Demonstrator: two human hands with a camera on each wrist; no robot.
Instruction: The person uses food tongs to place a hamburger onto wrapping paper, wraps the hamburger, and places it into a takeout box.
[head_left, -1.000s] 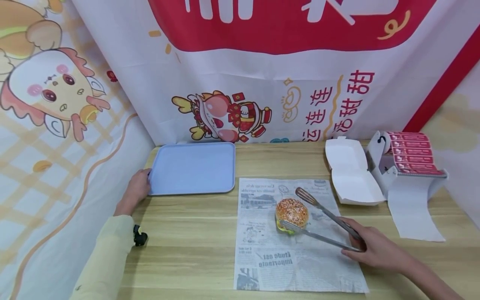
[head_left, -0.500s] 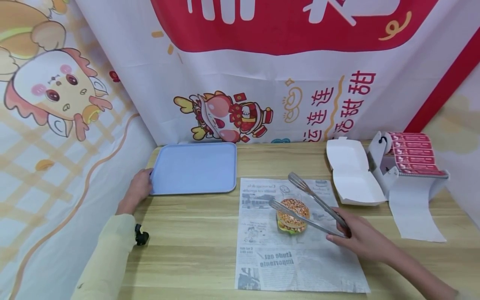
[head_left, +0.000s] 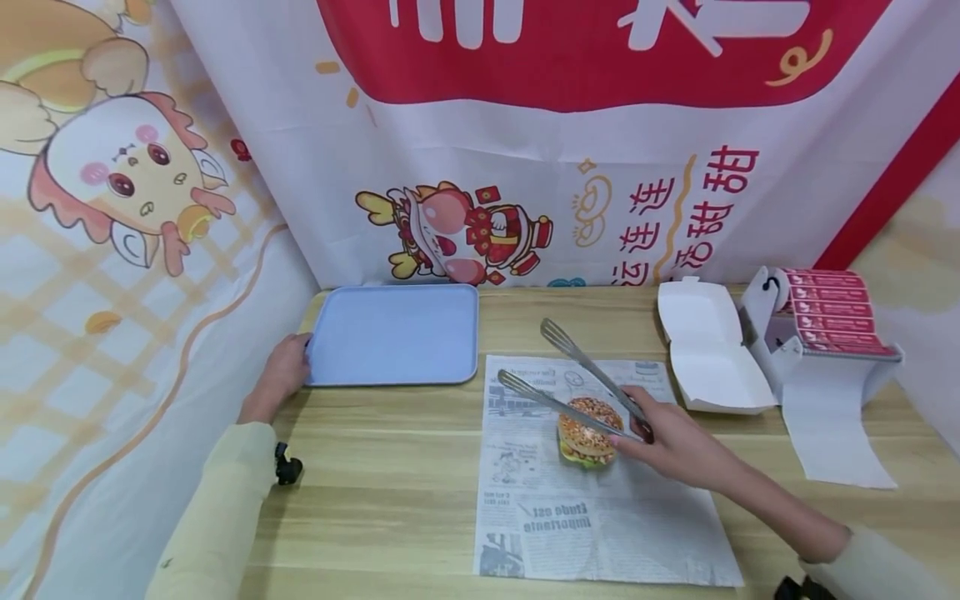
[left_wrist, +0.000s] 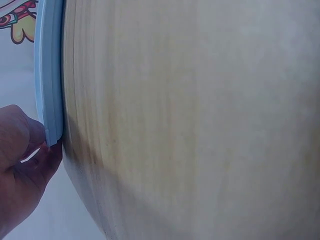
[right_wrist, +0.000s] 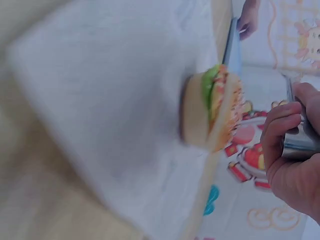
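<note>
My left hand (head_left: 281, 371) pinches the near left corner of a light blue tray (head_left: 393, 333), thumb and fingers on its rim (left_wrist: 49, 75). My right hand (head_left: 675, 442) grips metal tongs (head_left: 557, 337) near the handle end, their two slotted arms spread apart and pointing to the back left. Under the tongs, a sesame-bun burger (head_left: 583, 443) with lettuce sits on newspaper-print paper (head_left: 637, 533). One tong arm crosses over the bun in the head view. From the right wrist, the burger (right_wrist: 225, 110) shows side-on, near the fingers round the tongs (right_wrist: 300, 142).
An opened white burger box (head_left: 716, 367) stands at the back right. Beside it is a label dispenser (head_left: 832, 350) with a red sticker roll and a hanging backing strip. Printed cloth walls (head_left: 450, 150) border the wooden table (head_left: 375, 475) behind and at the left.
My right hand has carried the tongs left and back, their tips passing from around the burger to beyond it. The burger stays on the paper, and my left hand stays at the tray.
</note>
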